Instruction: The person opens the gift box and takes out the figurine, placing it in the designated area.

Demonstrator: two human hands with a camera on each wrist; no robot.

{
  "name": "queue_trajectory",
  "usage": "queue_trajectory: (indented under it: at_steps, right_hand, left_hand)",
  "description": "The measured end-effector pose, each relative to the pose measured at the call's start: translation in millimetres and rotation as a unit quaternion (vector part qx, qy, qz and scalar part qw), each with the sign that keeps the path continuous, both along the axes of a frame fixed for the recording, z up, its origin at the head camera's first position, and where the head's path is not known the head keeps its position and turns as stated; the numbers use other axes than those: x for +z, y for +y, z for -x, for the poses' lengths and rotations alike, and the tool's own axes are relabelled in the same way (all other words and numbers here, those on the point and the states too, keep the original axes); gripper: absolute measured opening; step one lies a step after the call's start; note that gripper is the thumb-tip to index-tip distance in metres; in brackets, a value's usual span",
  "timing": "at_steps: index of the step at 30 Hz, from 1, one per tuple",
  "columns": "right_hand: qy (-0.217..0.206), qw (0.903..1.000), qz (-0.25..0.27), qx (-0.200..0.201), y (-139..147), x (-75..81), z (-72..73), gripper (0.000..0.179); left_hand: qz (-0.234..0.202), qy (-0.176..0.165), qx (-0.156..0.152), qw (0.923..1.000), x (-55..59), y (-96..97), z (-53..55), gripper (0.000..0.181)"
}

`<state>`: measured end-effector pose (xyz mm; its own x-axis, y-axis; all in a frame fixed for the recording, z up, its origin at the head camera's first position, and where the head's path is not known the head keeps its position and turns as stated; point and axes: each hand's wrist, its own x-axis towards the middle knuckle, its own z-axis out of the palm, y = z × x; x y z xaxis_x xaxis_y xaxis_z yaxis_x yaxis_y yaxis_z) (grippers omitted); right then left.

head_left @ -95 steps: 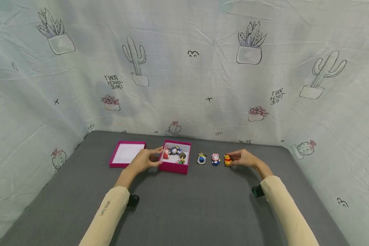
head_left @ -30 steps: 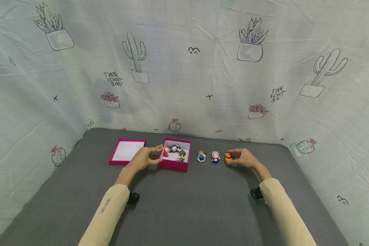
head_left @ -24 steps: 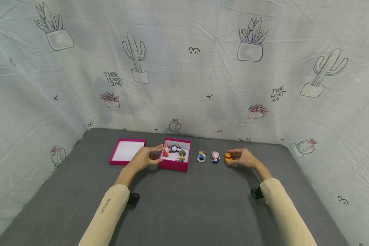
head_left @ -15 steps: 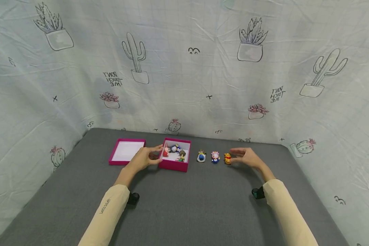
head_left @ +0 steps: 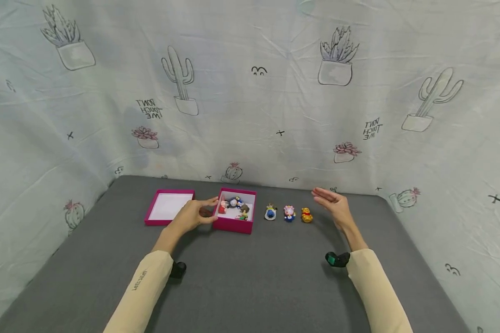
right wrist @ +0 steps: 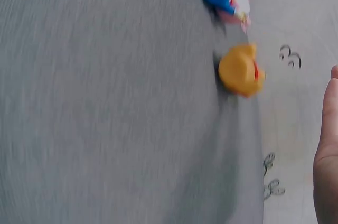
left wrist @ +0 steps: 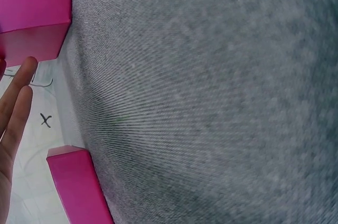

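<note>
My left hand is at the left side of an open magenta box, its thumb and fingertips against or very near that wall. In the left wrist view two straight fingers reach the box's edge. Several small figurines lie inside, among them a red-and-pink one. My right hand holds nothing, raised right of a yellow bear figurine with a red band, its fingers straight. Left of the bear stand a pink-and-blue figurine and a blue-and-white one, all three in a row.
A magenta box lid with a white inside lies left of the box, partly behind my left hand. Grey cloth covers the table. Behind it hangs a white curtain printed with potted cacti.
My right hand has let go of the yellow bear figurine and lifted up and away to the right, its fingers straightening. The bear stays on the table. My left hand keeps its place.
</note>
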<state>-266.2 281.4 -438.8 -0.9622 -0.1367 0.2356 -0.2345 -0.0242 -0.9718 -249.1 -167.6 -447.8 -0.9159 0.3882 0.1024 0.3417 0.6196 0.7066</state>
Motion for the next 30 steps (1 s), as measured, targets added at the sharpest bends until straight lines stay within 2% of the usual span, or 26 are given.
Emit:
queue_trajectory:
  at_steps: [7, 15, 23, 30]
  right_hand:
    - [0.000, 0.9987, 0.039, 0.033, -23, -0.1, 6.4, 0.042]
    - [-0.012, 0.9953, 0.065, 0.072, -57, 8.8, 17.6, 0.042]
    - [-0.040, 0.9927, 0.043, 0.105, -96, 13.6, 24.7, 0.043]
    - [-0.064, 0.9893, -0.004, 0.131, -122, 23.4, 29.6, 0.042]
  left_hand:
    - [0.017, -0.002, 0.002, 0.9999, 1.3, 0.3, -1.5, 0.060]
    - [0.039, 0.002, 0.005, 0.9992, 4.9, 0.7, 2.4, 0.061]
    - [0.058, 0.020, -0.001, 0.9981, 9.6, 2.1, 5.3, 0.061]
    - [0.061, 0.012, -0.005, 0.9981, 11.5, -0.6, 3.8, 0.063]
